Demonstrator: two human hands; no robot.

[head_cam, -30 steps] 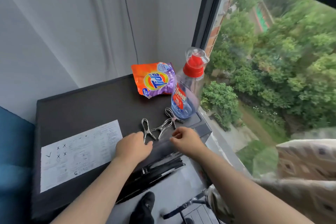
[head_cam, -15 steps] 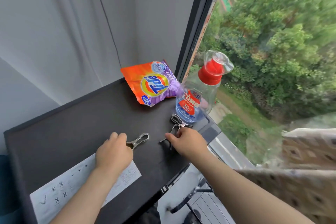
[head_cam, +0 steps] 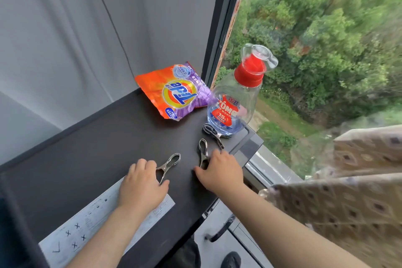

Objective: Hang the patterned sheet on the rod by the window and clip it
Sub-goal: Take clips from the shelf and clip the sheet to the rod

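Compared with the frame half a second earlier, the middle clip [head_cam: 202, 151] has been turned so that its looped end points toward 12 o'clock, and it now lies apart from the far clip [head_cam: 212, 134]. The near clip [head_cam: 169, 163] is seen much where it was.

The patterned sheet [head_cam: 352, 189], beige with small dark diamonds, is draped at 4 o'clock in the view, beside the window glass. What carries it cannot be told. Its lower folds are crossed by the right forearm.

The right hand [head_cam: 220, 173] is laid on the worktop [head_cam: 97, 148] at 9 o'clock from the sheet. Its grip is closed on the lower end of the middle clip, with the thumb at one side and curled fingers over the other. The left hand [head_cam: 142, 184] is placed at 9 o'clock from the right hand. Its grip is closed on the tail of the near clip, pinched between thumb and forefinger, and the clip's loop is pointed toward 1 o'clock.

The far clip is left untouched at 12 o'clock from the right hand, against the base of a clear bottle [head_cam: 233, 104] with a red cap. An orange and purple detergent bag [head_cam: 176, 93] is set at 10 o'clock from the bottle, at the back edge of the worktop. A printed paper [head_cam: 87, 228] marked with crosses is lying under the left wrist, at 7 o'clock. The dark window frame [head_cam: 224, 28] rises at 12 o'clock, with blurred green trees [head_cam: 326, 39] beyond the glass.
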